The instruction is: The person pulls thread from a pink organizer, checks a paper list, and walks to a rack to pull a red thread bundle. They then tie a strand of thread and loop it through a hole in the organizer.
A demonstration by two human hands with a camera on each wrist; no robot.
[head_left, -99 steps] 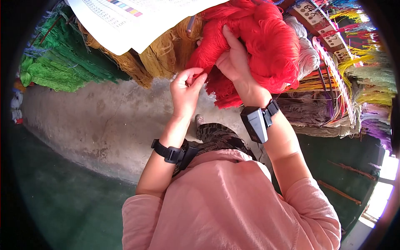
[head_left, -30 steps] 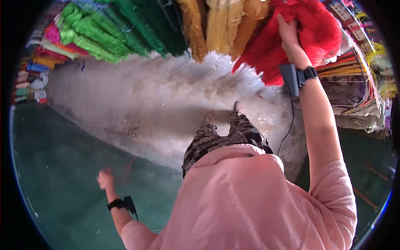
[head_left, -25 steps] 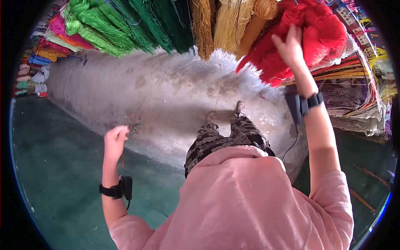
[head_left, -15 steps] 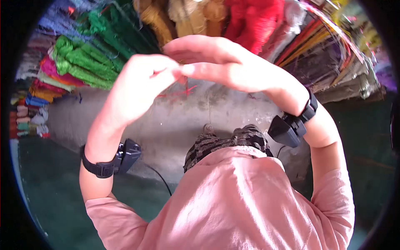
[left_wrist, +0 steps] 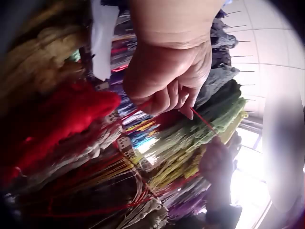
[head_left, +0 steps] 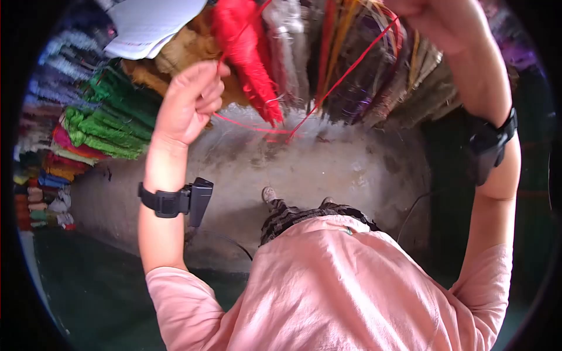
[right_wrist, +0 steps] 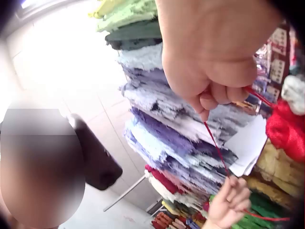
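Your left hand [head_left: 190, 99] and right hand [head_left: 448, 23] are pinching a red thread [head_left: 355, 65] — fingers curled, clamped on it. Red yarn [head_left: 239, 47] is hanging near white paper [head_left: 153, 24].

Grey, stained concrete floor [head_left: 345, 175] running across middle, dark green surface [head_left: 88, 286] bordering it. Green skeins [head_left: 105, 131] hanging at left, blue-violet skeins [right_wrist: 157, 119] stacking up in tiers in right wrist view. Mixed-colour bundles [head_left: 44, 207] sitting at far left. Thin dark rods [left_wrist: 243, 56] sticking out near pale gridded surface [left_wrist: 274, 43], wall or ceiling unclear. Window [left_wrist: 248, 183] glaring white, washing out nearby detail. Dark-framed bright opening showing at upper left, right wrist view.
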